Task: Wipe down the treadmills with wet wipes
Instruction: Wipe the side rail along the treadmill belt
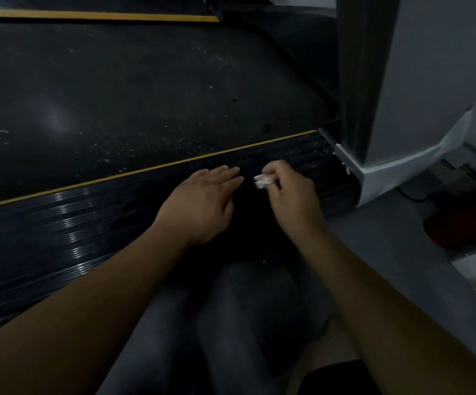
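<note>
Right grip [291, 195] curled, pinching one balled wet wipe [263, 181] at ribbed side rail [74, 223], near its right end. Left grip [202, 203] flat on rail just left of wipe, fingers straight, holding nothing. Rail's long axis runs leftward from wipe. Right grip nearer. One wipe, one belt [117, 95] beyond rail.

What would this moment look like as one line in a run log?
site: ribbed black treadmill side rail | right hand: pinches crumpled white wipe | left hand: flat on rail
</note>
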A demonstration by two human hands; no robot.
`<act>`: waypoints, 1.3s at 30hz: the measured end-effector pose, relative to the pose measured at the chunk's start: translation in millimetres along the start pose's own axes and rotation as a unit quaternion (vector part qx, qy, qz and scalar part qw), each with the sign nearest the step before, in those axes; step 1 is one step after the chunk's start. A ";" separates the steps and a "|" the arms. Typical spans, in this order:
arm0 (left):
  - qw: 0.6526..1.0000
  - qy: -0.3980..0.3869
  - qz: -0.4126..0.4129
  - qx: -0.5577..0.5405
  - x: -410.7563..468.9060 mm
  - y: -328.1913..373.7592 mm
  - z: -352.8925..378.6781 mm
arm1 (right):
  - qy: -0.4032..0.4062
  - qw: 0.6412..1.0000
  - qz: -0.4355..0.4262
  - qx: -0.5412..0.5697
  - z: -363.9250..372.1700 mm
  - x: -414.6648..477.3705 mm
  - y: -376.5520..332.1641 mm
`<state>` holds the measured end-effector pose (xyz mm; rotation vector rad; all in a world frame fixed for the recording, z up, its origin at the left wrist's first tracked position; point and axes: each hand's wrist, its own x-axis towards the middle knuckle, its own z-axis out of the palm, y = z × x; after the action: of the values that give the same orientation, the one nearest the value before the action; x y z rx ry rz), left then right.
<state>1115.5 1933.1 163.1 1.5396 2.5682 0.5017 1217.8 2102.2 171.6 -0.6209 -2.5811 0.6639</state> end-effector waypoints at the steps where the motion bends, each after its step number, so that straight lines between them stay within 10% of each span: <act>1: 1.000 0.000 0.001 0.000 -0.1 -0.5 0.3 | 0.029 0.999 0.028 -0.004 -7.4 6.4 8.4; 39: 1.000 0.004 0.000 -0.008 -0.3 -0.4 -0.8 | -0.019 1.000 0.018 -0.003 -6.9 29.5 11.8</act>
<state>1115.1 1932.5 163.7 1.5350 2.5641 0.5268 1200.6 2128.9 178.7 -0.6648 -2.6142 0.6861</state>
